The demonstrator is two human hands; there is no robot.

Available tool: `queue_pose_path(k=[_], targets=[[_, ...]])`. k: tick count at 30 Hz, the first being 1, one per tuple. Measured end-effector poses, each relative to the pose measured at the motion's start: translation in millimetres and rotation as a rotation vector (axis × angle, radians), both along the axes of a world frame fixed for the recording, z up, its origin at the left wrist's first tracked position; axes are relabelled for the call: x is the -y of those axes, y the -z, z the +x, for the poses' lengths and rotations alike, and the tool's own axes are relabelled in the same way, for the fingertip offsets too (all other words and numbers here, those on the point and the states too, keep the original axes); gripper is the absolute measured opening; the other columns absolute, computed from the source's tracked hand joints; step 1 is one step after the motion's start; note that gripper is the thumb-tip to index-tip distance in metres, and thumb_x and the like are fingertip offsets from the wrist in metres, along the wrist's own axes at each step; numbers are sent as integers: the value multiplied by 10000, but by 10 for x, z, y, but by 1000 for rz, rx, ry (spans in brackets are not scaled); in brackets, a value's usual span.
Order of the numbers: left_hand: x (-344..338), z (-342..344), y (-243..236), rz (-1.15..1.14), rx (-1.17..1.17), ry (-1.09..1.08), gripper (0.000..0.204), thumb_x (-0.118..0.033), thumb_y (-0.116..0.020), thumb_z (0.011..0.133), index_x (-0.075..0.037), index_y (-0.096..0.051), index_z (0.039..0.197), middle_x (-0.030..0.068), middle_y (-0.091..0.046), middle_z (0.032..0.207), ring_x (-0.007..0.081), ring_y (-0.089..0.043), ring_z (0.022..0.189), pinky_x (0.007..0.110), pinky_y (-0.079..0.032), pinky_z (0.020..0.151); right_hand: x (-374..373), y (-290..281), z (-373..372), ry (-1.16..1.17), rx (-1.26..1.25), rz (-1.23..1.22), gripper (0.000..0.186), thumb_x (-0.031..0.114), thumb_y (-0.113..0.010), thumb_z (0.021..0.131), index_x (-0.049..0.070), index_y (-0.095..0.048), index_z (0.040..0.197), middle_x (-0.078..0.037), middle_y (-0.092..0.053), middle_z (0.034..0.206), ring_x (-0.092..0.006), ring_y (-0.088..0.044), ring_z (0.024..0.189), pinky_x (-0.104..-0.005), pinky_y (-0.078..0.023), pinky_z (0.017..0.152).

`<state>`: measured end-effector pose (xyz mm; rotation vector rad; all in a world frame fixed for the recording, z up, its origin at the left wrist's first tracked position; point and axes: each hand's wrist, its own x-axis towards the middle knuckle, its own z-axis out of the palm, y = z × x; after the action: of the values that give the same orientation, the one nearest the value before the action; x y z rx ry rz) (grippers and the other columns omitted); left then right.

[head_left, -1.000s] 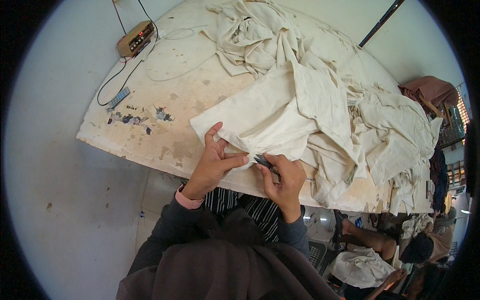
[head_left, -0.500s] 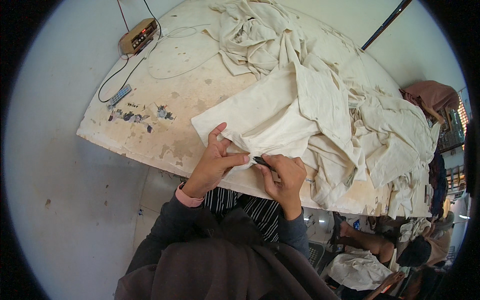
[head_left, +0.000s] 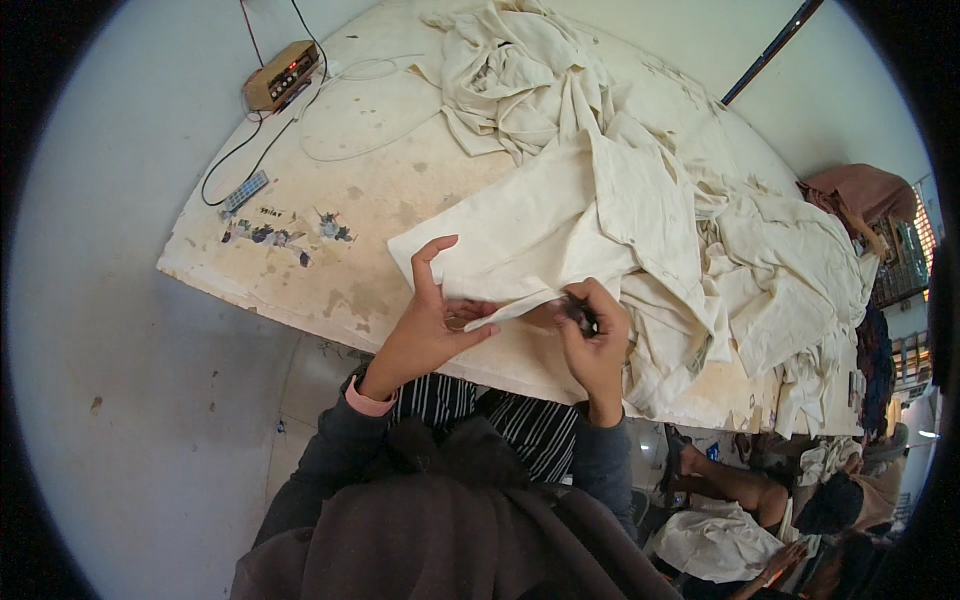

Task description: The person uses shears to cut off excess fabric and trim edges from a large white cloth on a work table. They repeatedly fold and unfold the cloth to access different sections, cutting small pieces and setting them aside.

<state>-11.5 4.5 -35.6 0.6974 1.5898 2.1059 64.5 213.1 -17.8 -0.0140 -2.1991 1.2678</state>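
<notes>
At the near edge of the stained cream worktable (head_left: 400,200), the left hand (head_left: 432,325) pinches the folded cream cotton cloth (head_left: 520,235), forefinger raised. The right hand (head_left: 592,345) curls closed around a small dark tool (head_left: 578,314), mostly hidden by its fingers.

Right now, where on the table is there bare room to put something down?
Bare tabletop lies left of the cloth under the hands, between the loop of white cable and the stained front edge. The right half is crowded with heaped cloth. The far left corner holds a small box.
</notes>
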Motion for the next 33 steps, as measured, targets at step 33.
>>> queue_pose_path(k=[33], targets=[[-7,198,20,-15,-881,-446,653,100,-821,752,-102,-433,1236,33,-664,809,168,-635,759,318,-503,765,424,-394,572,-288,-236,-157,69,98,-788,856,61,-733,834,-42,-723,735,-151,-600,588,-280,-432,602]])
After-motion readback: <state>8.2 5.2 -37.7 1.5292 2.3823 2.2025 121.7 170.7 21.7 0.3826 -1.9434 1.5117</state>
